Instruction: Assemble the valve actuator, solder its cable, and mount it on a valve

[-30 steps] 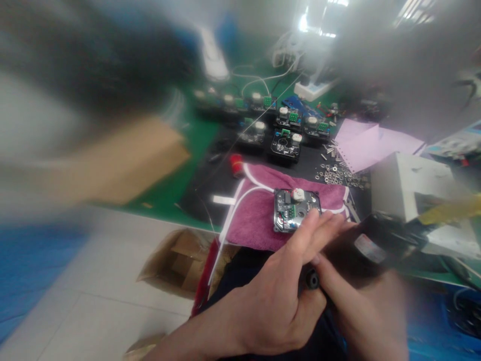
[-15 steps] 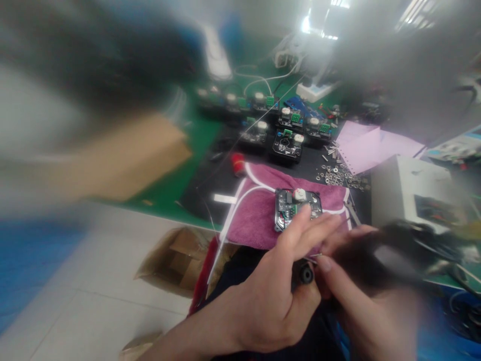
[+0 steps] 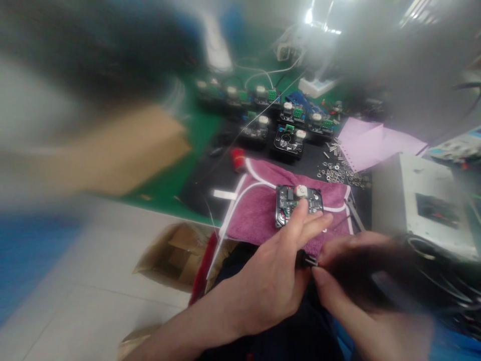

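Observation:
My left hand [image 3: 270,271] is closed around a black part [image 3: 301,257], mostly hidden by the palm, while its upper fingers stretch over the near edge of a circuit board in a black housing [image 3: 282,206]. My right hand [image 3: 349,301] pinches a small shiny metal piece [image 3: 311,261] between thumb and finger, up against the black part. Dark blur covers much of the right hand. Under the board lies a purple cloth [image 3: 248,215] with white edging.
Several similar board units [image 3: 288,142] stand farther back on a black mat. Loose nuts and small metal posts [image 3: 336,173] lie right of them, by pink paper [image 3: 361,140]. A wrench [image 3: 355,213] rests beside a grey box [image 3: 391,195]. A cardboard box [image 3: 169,255] sits below the table edge.
The black part in my left hand has turned, so its round, holed end no longer shows. My right fingertips have shifted slightly left and down. The board stays on the cloth.

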Tool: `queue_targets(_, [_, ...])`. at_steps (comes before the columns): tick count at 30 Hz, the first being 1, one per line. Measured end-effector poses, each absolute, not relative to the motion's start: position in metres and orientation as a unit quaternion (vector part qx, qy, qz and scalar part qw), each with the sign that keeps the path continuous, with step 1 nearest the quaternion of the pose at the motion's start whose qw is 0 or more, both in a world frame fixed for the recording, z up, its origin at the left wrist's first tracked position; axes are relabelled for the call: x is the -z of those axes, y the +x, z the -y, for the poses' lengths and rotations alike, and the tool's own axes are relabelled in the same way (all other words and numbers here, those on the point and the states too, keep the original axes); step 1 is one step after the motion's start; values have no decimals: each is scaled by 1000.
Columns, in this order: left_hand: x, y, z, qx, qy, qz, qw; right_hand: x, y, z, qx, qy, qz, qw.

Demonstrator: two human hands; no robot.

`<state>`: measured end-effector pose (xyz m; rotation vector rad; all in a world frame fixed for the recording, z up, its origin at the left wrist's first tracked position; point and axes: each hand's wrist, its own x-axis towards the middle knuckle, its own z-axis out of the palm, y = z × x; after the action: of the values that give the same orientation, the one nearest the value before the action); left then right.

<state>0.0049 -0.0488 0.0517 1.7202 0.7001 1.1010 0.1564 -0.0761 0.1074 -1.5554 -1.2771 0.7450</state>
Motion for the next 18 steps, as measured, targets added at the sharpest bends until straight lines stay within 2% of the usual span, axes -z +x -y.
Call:
queue_targets(5, [-51,5,50,-438,698,-305,478,-107,157,75,-323,-629,516,484])
queue_targets(13, [-52,6,50,-473,683,-291,475,-102,164,78,-313,-622,559,450])
queue_targets(18, [-55,8,48,-499,633,-282,521,-101,164,76,-316,-605,563,466])
